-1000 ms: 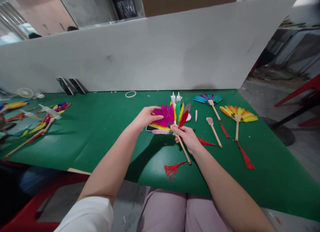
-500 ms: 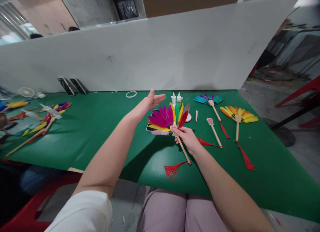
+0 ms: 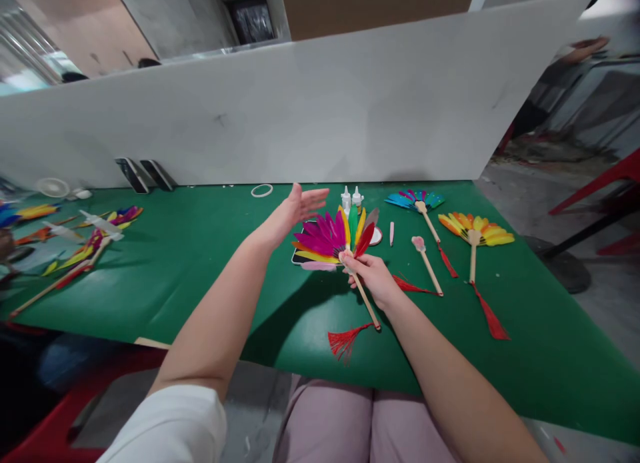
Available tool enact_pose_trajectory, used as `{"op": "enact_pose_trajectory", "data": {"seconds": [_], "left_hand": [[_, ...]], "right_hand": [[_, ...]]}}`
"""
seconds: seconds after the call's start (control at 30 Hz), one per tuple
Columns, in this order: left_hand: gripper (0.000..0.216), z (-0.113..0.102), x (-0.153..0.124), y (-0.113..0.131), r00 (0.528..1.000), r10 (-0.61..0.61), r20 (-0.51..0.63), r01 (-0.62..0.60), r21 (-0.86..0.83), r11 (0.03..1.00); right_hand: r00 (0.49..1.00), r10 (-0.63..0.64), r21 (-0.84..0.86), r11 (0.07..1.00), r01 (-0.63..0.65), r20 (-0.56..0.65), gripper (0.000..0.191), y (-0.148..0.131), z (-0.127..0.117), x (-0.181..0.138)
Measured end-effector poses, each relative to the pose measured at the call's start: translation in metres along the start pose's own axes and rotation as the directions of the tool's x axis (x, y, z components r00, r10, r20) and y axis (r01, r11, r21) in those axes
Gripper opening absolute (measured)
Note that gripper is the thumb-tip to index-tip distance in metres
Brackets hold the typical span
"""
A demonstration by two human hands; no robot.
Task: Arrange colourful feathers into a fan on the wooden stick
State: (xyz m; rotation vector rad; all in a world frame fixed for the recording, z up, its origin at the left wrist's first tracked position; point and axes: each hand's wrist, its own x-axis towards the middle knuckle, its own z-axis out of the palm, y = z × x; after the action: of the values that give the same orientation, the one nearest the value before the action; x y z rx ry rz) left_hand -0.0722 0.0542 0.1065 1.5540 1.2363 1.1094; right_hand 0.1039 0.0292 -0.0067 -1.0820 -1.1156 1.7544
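Feather fan (image 3: 325,235) is above green table (image 3: 155,263), with its base pinched between thumb and fingers of the right hand (image 3: 373,275). Its feathers spread out beyond these fingertips, and the wooden handle (image 3: 366,300) goes down below them. The left hand (image 3: 294,215) is near the purple feathers (image 3: 330,230) but apart from them, with its fingers stretched out flat (the thumb points upward, away from the others). One second ago, this hand was touching the purple feathers; the right hand keeps the same grip as then.
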Motion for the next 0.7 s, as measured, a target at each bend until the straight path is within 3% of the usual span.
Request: {"op": "enact_pose_trajectory", "data": {"seconds": [0.13,0.3,0.57,0.7], "left_hand": [[0.049,-0.014,-0.008,-0.018,0.98,0.069,-0.186,-0.039,0.158,0.987],[0.031,-0.022,-0.028,-0.03,0.951,0.109,-0.29,0.027,0.428,0.903],[0.024,-0.018,-0.036,-0.027,0.987,0.018,-0.158,0.048,0.403,0.914],[0.022,-0.021,-0.038,-0.026,0.991,0.05,-0.127,0.004,0.392,0.92]], "right_hand": [[1.0,-0.005,0.02,1.0,0.006,-0.029,0.035,-0.002,0.0,0.0],[0.999,-0.011,0.039,0.999,0.013,-0.045,0.034,-0.003,0.0,0.001],[0.996,-0.001,0.054,0.999,0.006,-0.085,0.031,-0.004,0.001,0.0],[0.997,0.002,0.063,0.998,0.003,-0.08,0.031,-0.005,0.001,0.0]]}}
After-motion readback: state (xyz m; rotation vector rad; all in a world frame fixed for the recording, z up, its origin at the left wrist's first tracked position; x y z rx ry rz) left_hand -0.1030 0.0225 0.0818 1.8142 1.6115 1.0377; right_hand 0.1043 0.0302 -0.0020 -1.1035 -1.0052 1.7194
